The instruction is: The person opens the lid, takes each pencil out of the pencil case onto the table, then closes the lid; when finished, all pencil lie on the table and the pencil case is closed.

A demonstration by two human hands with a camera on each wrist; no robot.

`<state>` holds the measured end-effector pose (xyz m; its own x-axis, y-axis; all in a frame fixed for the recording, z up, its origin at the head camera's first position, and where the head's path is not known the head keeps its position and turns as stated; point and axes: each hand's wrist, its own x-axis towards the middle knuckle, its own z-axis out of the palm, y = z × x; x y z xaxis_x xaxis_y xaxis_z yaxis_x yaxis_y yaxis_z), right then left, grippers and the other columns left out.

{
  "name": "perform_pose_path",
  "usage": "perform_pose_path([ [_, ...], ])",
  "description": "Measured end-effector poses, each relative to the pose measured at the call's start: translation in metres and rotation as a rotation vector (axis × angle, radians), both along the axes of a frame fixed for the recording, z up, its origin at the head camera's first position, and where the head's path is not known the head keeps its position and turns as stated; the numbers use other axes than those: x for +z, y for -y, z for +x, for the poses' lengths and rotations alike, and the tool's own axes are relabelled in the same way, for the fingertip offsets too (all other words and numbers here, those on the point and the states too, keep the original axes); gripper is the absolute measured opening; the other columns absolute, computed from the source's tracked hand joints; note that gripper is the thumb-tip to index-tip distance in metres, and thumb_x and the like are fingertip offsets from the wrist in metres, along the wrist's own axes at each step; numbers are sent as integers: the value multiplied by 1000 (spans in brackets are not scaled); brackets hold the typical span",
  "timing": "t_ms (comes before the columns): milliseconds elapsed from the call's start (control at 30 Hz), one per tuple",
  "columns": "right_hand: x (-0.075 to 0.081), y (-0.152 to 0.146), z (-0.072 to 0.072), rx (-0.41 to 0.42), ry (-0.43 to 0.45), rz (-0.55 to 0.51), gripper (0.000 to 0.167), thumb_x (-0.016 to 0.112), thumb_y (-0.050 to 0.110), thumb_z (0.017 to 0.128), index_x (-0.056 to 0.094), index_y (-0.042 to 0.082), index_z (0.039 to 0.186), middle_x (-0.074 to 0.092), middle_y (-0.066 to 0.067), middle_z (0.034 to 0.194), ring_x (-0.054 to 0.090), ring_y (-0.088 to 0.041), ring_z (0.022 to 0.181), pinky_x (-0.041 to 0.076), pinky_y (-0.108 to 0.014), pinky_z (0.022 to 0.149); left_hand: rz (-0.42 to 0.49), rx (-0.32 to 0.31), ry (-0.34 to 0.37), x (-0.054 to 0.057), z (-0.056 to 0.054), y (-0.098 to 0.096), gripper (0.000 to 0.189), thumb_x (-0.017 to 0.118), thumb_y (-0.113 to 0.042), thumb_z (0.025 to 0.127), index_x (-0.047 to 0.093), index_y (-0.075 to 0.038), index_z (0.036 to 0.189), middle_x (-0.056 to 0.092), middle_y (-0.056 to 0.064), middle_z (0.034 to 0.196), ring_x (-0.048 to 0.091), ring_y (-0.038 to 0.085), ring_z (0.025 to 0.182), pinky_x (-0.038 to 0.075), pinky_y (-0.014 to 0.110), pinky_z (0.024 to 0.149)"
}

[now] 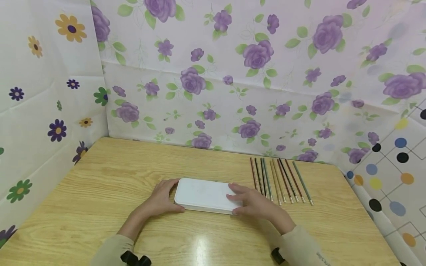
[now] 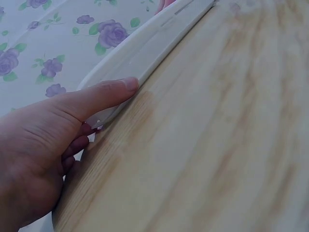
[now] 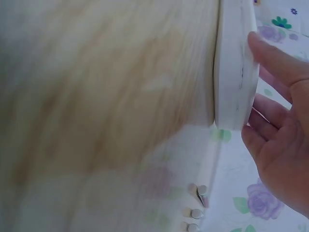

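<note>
A flat white pencil case (image 1: 206,194) with rounded corners lies closed on the wooden table (image 1: 186,240). At its left end my left hand (image 1: 163,197) grips it, the thumb (image 2: 113,94) along the front side and the other fingers round the far side, partly hidden. My right hand (image 1: 254,203) holds the right end from above, its fingertips over the lid. In the right wrist view, the thumb (image 3: 275,55) touches the lid's edge, and the curled fingers lie by the end of the case. What the case contains is hidden.
Several pencils (image 1: 274,177) lie side by side at the back right, just beyond my right hand, their white-tipped ends towards me. A flower-patterned sheet (image 1: 213,92) hangs behind the table. Patterned covers stand at the left (image 1: 43,111) and right (image 1: 392,177) edges.
</note>
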<state>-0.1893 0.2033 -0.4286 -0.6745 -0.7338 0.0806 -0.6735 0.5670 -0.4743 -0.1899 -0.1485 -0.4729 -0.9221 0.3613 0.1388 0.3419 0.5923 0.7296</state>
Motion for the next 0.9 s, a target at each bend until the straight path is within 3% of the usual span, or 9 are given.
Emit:
perform_pose_path([
  [133, 3, 11, 5, -80, -82, 23, 41, 60, 36, 95, 68, 5, 120, 48, -19, 141, 43, -35, 130, 36, -50, 104, -7, -6, 1, 1, 0, -1, 103, 89, -44, 62, 42, 3, 141, 50, 16, 135, 39, 35, 122, 28, 58, 101],
  [233, 6, 27, 8, -142, -177, 87, 41, 54, 39, 98, 67, 10, 124, 53, -20, 136, 49, -37, 124, 40, -52, 99, -1, -4, 7, 1, 0, 0, 103, 89, -43, 63, 42, 3, 141, 49, 17, 136, 38, 35, 123, 27, 59, 102],
  [367, 8, 47, 12, -126, -345, 199, 41, 54, 39, 98, 63, 16, 131, 55, -27, 130, 54, -46, 114, 50, -54, 84, 5, -6, -1, 0, 0, 0, 101, 89, -42, 63, 43, 2, 141, 50, 17, 136, 39, 35, 123, 27, 59, 102],
  [433, 8, 54, 14, -103, -387, 217, 38, 58, 35, 96, 65, 17, 129, 55, -28, 129, 55, -50, 111, 51, -56, 80, 4, -12, -8, -2, 0, 0, 101, 89, -43, 63, 43, 3, 141, 50, 17, 135, 40, 35, 122, 27, 59, 102],
  [567, 7, 60, 20, -59, -330, 239, 40, 61, 16, 95, 60, 22, 134, 46, -20, 142, 43, -56, 120, 41, -69, 85, 2, -16, -5, -2, 0, 0, 101, 89, -43, 63, 43, 3, 140, 50, 18, 136, 40, 36, 122, 27, 59, 102],
  [700, 6, 62, 23, -8, -310, 301, 60, 58, -4, 93, 49, 28, 143, 34, -13, 151, 32, -57, 128, 34, -73, 89, -13, -10, 0, 0, 1, -1, 101, 88, -41, 64, 41, 5, 141, 48, 21, 136, 38, 38, 124, 26, 60, 103],
  [900, 6, 63, 22, 12, -351, 341, 55, 58, 5, 95, 47, 29, 144, 34, -11, 152, 32, -56, 129, 35, -71, 90, -21, -5, -11, 2, 1, 1, 101, 88, -41, 64, 41, 6, 140, 49, 20, 135, 39, 38, 124, 26, 59, 103],
])
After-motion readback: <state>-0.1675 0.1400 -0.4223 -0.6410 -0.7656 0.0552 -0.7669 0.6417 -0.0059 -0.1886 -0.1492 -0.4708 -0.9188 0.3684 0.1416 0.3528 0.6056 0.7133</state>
